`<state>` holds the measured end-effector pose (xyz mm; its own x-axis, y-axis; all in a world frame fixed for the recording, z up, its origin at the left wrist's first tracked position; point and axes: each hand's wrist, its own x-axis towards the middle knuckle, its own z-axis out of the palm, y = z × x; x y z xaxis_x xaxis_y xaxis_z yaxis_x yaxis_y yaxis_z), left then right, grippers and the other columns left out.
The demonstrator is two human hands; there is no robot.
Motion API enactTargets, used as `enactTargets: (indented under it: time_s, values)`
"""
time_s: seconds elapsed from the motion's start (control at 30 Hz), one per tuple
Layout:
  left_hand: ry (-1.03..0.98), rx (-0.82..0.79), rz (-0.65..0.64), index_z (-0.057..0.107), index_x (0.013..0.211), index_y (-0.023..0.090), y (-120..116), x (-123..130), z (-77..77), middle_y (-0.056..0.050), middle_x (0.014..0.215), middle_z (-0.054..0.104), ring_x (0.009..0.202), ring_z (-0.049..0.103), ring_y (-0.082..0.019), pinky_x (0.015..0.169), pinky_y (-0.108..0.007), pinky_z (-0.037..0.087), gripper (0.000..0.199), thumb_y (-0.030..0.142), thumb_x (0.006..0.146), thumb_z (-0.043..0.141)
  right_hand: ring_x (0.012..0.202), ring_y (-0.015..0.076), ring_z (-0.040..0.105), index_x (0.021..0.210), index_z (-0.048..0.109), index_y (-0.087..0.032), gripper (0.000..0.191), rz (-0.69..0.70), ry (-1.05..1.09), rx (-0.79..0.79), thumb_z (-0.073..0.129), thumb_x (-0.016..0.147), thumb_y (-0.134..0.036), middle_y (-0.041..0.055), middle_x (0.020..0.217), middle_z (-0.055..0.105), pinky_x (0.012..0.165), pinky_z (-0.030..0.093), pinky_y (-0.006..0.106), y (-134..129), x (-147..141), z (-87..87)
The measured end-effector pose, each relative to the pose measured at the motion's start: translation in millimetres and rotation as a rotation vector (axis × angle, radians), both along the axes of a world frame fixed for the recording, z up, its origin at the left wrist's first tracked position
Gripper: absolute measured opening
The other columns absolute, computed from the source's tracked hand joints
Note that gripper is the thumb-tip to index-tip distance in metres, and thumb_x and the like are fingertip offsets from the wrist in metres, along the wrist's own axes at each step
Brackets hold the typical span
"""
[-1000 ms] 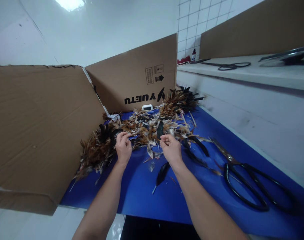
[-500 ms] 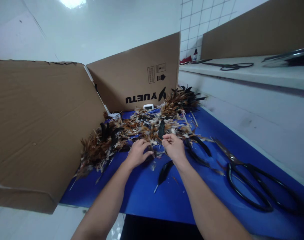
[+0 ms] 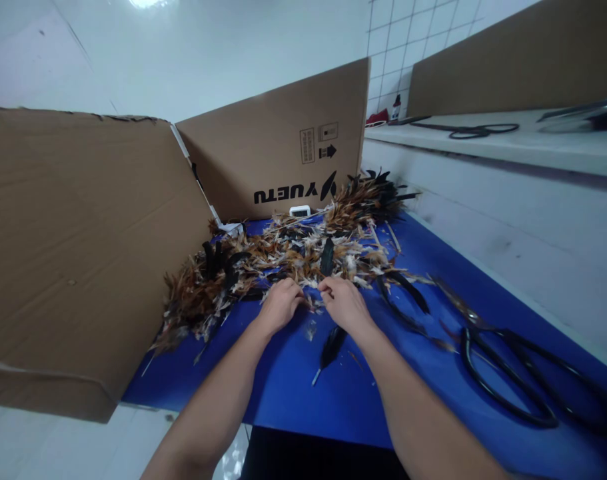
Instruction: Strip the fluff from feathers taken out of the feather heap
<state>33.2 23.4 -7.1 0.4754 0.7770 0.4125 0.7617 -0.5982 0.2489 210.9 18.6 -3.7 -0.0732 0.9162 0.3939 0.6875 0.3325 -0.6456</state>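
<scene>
My left hand (image 3: 283, 303) is closed at the near edge of a spread of brown, white and black feathers (image 3: 268, 257); what its fingers hold, if anything, is too small to make out. Close to its right, my right hand (image 3: 344, 301) pinches the base of an upright dark feather (image 3: 327, 257). Another black feather (image 3: 332, 347) lies on the blue surface (image 3: 293, 393) just below my right hand. Long dark feathers (image 3: 408, 292) lie to the right. Bushier feather bunches stand at the left (image 3: 188, 297) and at the back right (image 3: 363, 200).
Large scissors (image 3: 483, 327) lie at the right. Cardboard panels stand at the left (image 3: 83, 253) and back (image 3: 273, 147), with a small white device (image 3: 300, 211) before the back one. A white ledge (image 3: 543, 143) holds another pair of scissors (image 3: 476, 130).
My right hand has turned and come nearer to my left hand. My left hand's fingers have closed together. The whole view has shifted slightly.
</scene>
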Motion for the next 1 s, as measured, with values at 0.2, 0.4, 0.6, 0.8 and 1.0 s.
enactTargets:
  time_s: [0.2,0.4,0.6,0.8,1.0]
  values:
    - [-0.016,0.011,0.004,0.059,0.081,0.019,-0.8,-1.2,2.0,-0.005,0.083,0.056,0.080,0.053,-0.017,0.074,-0.029,0.042,0.007,0.019,0.084,0.053,0.090,0.0239,0.051,0.078,0.066,-0.022,0.015,-0.020,-0.287,0.000,0.056,0.072,-0.013,0.0082,0.091,0.062,0.074,0.037,0.034,-5.9,0.8,0.5]
    - [-0.044,0.012,0.017,0.058,0.081,0.018,-0.9,-0.7,2.9,-0.004,0.083,0.056,0.079,0.053,-0.017,0.074,-0.030,0.043,0.007,0.018,0.084,0.052,0.090,0.0249,0.050,0.069,0.063,-0.020,0.009,0.007,-0.417,-0.064,0.058,0.074,-0.014,0.0080,0.090,0.061,0.073,0.035,0.036,-9.9,0.6,4.9]
    - [-0.233,0.023,-0.007,0.056,0.080,0.018,2.1,-1.1,2.0,-0.005,0.088,0.055,0.085,0.054,-0.016,0.078,-0.029,0.044,0.008,0.014,0.083,0.050,0.086,0.0242,0.051,0.069,0.060,-0.019,0.016,0.009,-0.370,-0.051,0.049,0.078,-0.012,0.0102,0.087,0.062,0.069,0.035,0.034,-6.7,0.1,2.8]
    - [-0.396,0.022,-0.009,0.055,0.081,0.019,-1.1,0.3,7.8,-0.005,0.094,0.059,0.090,0.056,-0.015,0.077,-0.027,0.045,0.010,0.016,0.085,0.046,0.089,0.0209,0.052,0.087,0.061,-0.021,0.015,0.060,-0.245,0.029,0.059,0.073,-0.016,0.0055,0.092,0.061,0.075,0.037,0.032,-4.6,-1.5,5.2]
    - [-0.276,-0.002,0.013,0.055,0.088,0.020,-5.2,3.5,6.3,-0.002,0.083,0.060,0.079,0.057,-0.014,0.074,-0.026,0.045,0.011,0.017,0.087,0.044,0.084,0.0183,0.056,0.096,0.063,-0.023,0.018,0.186,-0.071,0.138,0.055,0.080,-0.027,0.0024,0.087,0.065,0.077,0.039,0.031,-7.1,-7.0,9.9]
